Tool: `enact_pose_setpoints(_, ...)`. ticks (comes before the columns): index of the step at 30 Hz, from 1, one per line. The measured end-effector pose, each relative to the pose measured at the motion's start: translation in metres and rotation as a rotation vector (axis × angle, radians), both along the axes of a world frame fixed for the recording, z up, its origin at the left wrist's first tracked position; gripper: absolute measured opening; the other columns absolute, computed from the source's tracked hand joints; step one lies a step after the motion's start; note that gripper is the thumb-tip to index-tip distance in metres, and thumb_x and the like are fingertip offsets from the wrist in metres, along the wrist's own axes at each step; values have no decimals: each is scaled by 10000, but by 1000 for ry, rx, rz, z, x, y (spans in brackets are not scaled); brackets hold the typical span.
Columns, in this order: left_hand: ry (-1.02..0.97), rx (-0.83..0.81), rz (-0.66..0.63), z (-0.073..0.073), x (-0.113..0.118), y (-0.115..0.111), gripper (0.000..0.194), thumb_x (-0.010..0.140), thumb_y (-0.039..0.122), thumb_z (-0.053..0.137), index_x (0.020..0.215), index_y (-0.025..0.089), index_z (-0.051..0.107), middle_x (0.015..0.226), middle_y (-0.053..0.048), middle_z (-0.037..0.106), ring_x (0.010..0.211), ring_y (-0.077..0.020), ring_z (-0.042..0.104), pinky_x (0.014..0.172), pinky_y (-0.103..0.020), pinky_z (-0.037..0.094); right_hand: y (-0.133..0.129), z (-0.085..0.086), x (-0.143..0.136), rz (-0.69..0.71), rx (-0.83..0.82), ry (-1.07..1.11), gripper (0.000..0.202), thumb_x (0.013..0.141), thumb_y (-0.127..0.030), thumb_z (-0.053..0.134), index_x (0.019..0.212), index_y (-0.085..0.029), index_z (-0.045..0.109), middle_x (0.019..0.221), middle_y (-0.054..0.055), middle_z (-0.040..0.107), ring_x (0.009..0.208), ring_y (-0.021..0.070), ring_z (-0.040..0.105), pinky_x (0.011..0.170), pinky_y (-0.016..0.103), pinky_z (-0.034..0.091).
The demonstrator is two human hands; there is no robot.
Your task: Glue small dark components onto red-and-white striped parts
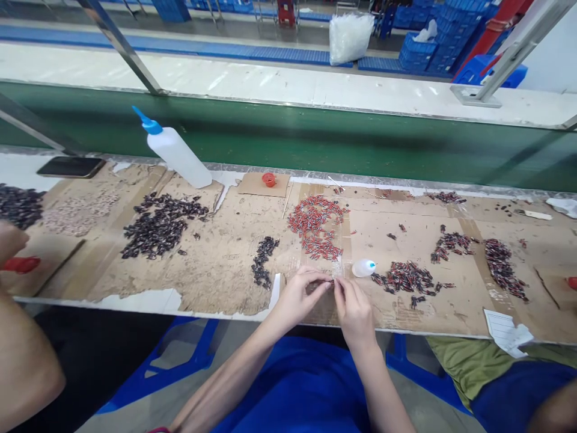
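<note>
My left hand (303, 296) and my right hand (354, 304) meet at the near edge of the cardboard-covered bench. Both are closed in a pinch, fingertips almost touching, on something too small to make out. Just beyond them lies a pile of small red-and-silver parts (315, 219). Left of my left hand is a little heap of small black parts (264, 260). Beside my right hand a small white bottle with a blue-green tip (362, 268) lies on its side. To its right sits a pile of small black-and-red pieces (408, 276).
A larger heap of black parts (157, 225) lies at left, below a white squeeze bottle (178, 155). A red cup (269, 179) stands on a cardboard piece. A phone (71, 167) lies far left. A co-worker's arm (22, 355) is at left; another person (518, 385) sits right.
</note>
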State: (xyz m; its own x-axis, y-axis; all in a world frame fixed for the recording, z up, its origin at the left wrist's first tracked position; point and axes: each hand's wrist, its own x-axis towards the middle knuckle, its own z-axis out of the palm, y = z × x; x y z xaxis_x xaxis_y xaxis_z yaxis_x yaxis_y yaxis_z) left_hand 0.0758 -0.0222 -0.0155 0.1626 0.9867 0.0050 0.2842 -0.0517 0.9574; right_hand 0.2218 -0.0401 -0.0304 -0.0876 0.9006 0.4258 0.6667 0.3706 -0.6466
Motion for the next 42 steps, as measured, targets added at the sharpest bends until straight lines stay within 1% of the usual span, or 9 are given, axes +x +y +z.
enact_pose_setpoints(5, -56, -75, 50, 0, 3, -1, 140, 793, 227, 628, 875, 180, 732, 896, -71, 703, 898, -194, 628, 866, -345, 509, -1, 8, 0, 6, -15, 102, 234, 944, -249, 462, 965, -193, 688, 869, 104, 724, 818, 225, 701, 762, 372, 594)
enact_pose_setpoints(13, -65, -79, 68, 9, 3, -5, 112, 769, 205, 626, 833, 185, 716, 874, -56, 695, 907, -200, 612, 852, -329, 498, -5, 19, 1, -30, -360, 532, 162, 838, -297, 620, 878, -176, 721, 854, 78, 740, 738, 192, 718, 692, 298, 616)
enact_pose_setpoints(23, -91, -117, 26, 7, 11, -8, 108, 774, 195, 629, 839, 182, 714, 894, -64, 692, 892, -197, 619, 862, -329, 487, -10, 23, 5, -47, -232, 480, 109, 812, -252, 632, 819, -193, 723, 765, 64, 699, 694, 181, 678, 639, 295, 588)
enact_pose_setpoints(25, -94, -108, -4, 8, 16, -10, 147, 804, 219, 620, 917, 189, 711, 896, -66, 702, 901, -202, 626, 867, -338, 481, -11, 20, 10, -59, -236, 478, 97, 808, -251, 634, 806, -194, 713, 776, 65, 698, 719, 186, 681, 652, 300, 587)
enact_pose_setpoints(28, 2, -31, -44, 10, 18, -11, 380, 833, 249, 634, 1212, 244, 603, 961, -53, 725, 1027, -231, 610, 987, -418, 399, -13, 16, 23, -127, -260, 508, 98, 809, -267, 634, 797, -189, 693, 795, 65, 704, 724, 188, 687, 664, 308, 592)
enact_pose_setpoints(30, 130, 52, -31, 11, 9, -9, 464, 833, 256, 649, 1284, 282, 542, 1062, -48, 718, 1116, -248, 574, 1047, -475, 312, -13, 14, 34, -264, -214, 507, 117, 818, -285, 632, 820, -181, 683, 840, 78, 708, 756, 195, 691, 701, 332, 593)
enact_pose_setpoints(34, 402, 190, 135, 8, -31, 0, 242, 872, 198, 568, 1073, 291, 667, 1127, -42, 704, 1136, -262, 550, 1031, -502, 269, -5, 15, 54, -470, 23, 319, 221, 825, -325, 642, 975, -164, 671, 1049, 139, 672, 976, 249, 647, 824, 427, 561)
enact_pose_setpoints(39, 648, 233, 432, 2, -79, 9, 162, 869, 201, 561, 913, 263, 704, 1011, -61, 725, 1019, -295, 567, 931, -500, 298, 14, 7, 52, -353, 98, -6, 546, 744, -459, 718, 1177, -149, 594, 1140, 176, 633, 1142, 330, 526, 971, 569, 438)
enact_pose_setpoints(42, 733, 272, 465, 0, -89, 15, 132, 858, 222, 587, 853, 260, 713, 937, -65, 726, 983, -299, 551, 901, -487, 301, 24, 0, 45, -290, 42, -10, 437, 774, -473, 676, 1081, -168, 614, 1115, 161, 648, 1201, 331, 475, 1008, 574, 398)
